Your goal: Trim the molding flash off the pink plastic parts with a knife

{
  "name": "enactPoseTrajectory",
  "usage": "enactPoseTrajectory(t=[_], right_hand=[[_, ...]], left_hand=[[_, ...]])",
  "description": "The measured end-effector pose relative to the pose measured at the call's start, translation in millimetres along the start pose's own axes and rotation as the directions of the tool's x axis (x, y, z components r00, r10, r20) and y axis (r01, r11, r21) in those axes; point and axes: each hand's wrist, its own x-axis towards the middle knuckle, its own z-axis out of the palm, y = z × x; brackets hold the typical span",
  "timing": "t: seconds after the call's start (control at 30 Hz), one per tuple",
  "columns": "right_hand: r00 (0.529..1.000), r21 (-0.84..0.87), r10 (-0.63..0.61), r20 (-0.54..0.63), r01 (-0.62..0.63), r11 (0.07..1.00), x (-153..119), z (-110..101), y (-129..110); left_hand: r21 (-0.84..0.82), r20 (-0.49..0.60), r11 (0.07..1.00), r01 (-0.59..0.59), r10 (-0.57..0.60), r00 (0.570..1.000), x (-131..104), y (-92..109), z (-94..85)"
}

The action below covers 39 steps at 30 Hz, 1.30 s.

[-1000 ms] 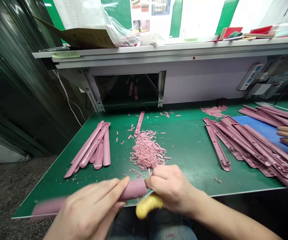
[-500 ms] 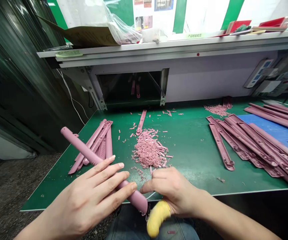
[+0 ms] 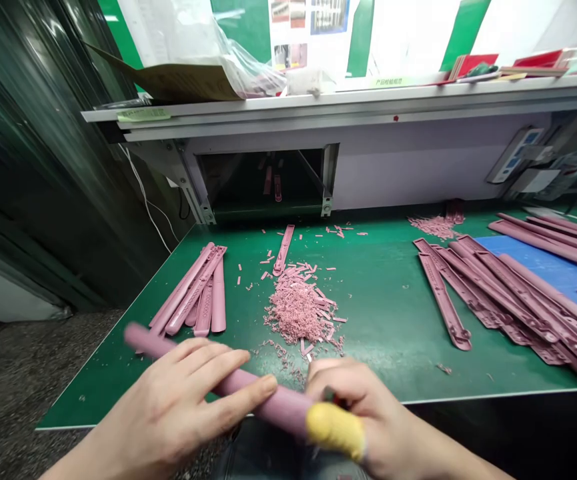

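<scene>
My left hand (image 3: 178, 397) is closed around a long pink plastic piece (image 3: 283, 408), rounded on top, which slants over the bench's front edge. My right hand (image 3: 363, 413) is at the near end of this piece, fingers curled. A yellow finger cover (image 3: 335, 430) on its thumb touches the piece's end. Something small and dark (image 3: 335, 398) shows within the right fingers; its kind is hidden. Beyond the hands lies a heap of pink shavings and scraps (image 3: 301, 310), with one pink strip (image 3: 284, 250) behind it.
Several pink pieces (image 3: 211, 287) are stacked at the left of the green bench (image 3: 373, 287). More pink pieces (image 3: 513, 293) lie at the right, some on a blue sheet (image 3: 508, 243). Smaller scraps (image 3: 435, 227) sit farther back. A shelf (image 3: 348, 103) spans above, over a dark opening (image 3: 263, 183).
The held pink piece has moved down and right and lies flatter. My right hand's thumb has swung up against its end, and its fingers have curled. Both hands have shifted slightly.
</scene>
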Motion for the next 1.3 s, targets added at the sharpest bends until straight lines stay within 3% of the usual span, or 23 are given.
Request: enactPoseTrajectory(t=[0.07, 0.1, 0.13, 0.17, 0.2, 0.23, 0.27, 0.33, 0.37, 0.4, 0.5, 0.6, 0.73, 0.8, 0.87, 0.97, 1.03, 1.1, 1.2, 1.3], right_hand=[[0.979, 0.248, 0.136, -0.151, -0.096, 0.964, -6, -8, 4], [0.956, 0.339, 0.208, -0.209, -0.129, 0.932, -8, -11, 7], [0.931, 0.376, 0.268, -0.250, -0.161, 0.912, -9, -11, 11], [0.913, 0.343, 0.300, -0.278, -0.198, 0.918, -10, -8, 14], [0.916, 0.243, 0.289, -0.277, -0.224, 0.944, -10, -2, 17], [0.945, 0.090, 0.221, -0.243, -0.205, 0.975, -10, 8, 20], [0.977, -0.083, 0.121, -0.176, -0.137, 0.987, -9, 19, 23], [0.998, -0.362, -0.055, -0.007, 0.049, 0.931, -6, 45, 28], [0.994, -0.459, -0.103, 0.042, 0.111, 0.881, -4, 56, 30], [0.991, -0.543, -0.125, 0.048, 0.131, 0.829, -1, 65, 32], [0.991, -0.718, -0.134, -0.009, 0.087, 0.691, 8, 77, 39], [0.987, -0.767, -0.160, 0.001, 0.103, 0.634, 13, 73, 43], [0.971, -0.754, -0.211, 0.117, 0.225, 0.617, 8, 69, 41], [0.944, -0.734, -0.260, 0.203, 0.322, 0.598, 2, 69, 37], [0.930, -0.702, -0.305, 0.205, 0.357, 0.617, -1, 68, 33], [0.963, -0.684, -0.265, 0.057, 0.231, 0.692, 1, 67, 30], [0.974, -0.704, -0.228, 0.003, 0.164, 0.691, 6, 66, 30], [0.973, -0.717, -0.230, 0.013, 0.169, 0.676, 10, 66, 32], [0.966, -0.671, -0.238, 0.098, 0.240, 0.701, 4, 71, 35], [0.955, -0.451, -0.236, 0.179, 0.293, 0.843, -18, 84, 39]], left_hand=[[-0.218, 0.021, 0.966, 0.139, -0.138, 0.990, -13, 7, 13.0], [-0.377, 0.031, 0.898, 0.227, -0.233, 0.972, -18, 13, 19.6], [-0.548, 0.055, 0.770, 0.327, -0.357, 0.932, -19, 20, 25.8], [-0.710, 0.094, 0.569, 0.415, -0.507, 0.857, -17, 26, 31.2], [-0.835, 0.172, 0.303, 0.460, -0.650, 0.740, -12, 32, 36.1], [-0.892, 0.311, -0.042, 0.450, -0.780, 0.543, -4, 36, 40.7], [-0.891, 0.433, -0.335, 0.307, -0.830, 0.352, 7, 37, 45.3], [-0.903, 0.427, -0.402, 0.149, -0.877, 0.219, 28, 35, 54.4], [-0.900, 0.437, -0.427, 0.093, -0.882, 0.178, 37, 33, 58.7], [-0.901, 0.433, -0.428, 0.066, -0.886, 0.163, 44, 30, 62.6], [-0.875, 0.479, -0.484, -0.002, -0.866, 0.145, 55, 29, 70.1], [-0.865, 0.489, -0.499, -0.051, -0.861, 0.140, 57, 33, 72.0], [-0.847, 0.509, -0.522, -0.104, -0.851, 0.127, 57, 36, 70.0], [-0.813, 0.549, -0.565, -0.139, -0.824, 0.140, 57, 33, 68.1], [-0.771, 0.585, -0.609, -0.188, -0.793, 0.171, 56, 29, 65.6], [-0.701, 0.613, -0.660, -0.270, -0.751, 0.247, 56, 25, 61.5], [-0.646, 0.625, -0.698, -0.309, -0.716, 0.311, 57, 24, 59.0], [-0.595, 0.629, -0.727, -0.342, -0.687, 0.364, 60, 26, 57.0], [-0.552, 0.616, -0.739, -0.387, -0.674, 0.408, 64, 31, 54.8], [-0.549, 0.598, -0.734, -0.401, -0.679, 0.425, 65, 32, 54.5]])
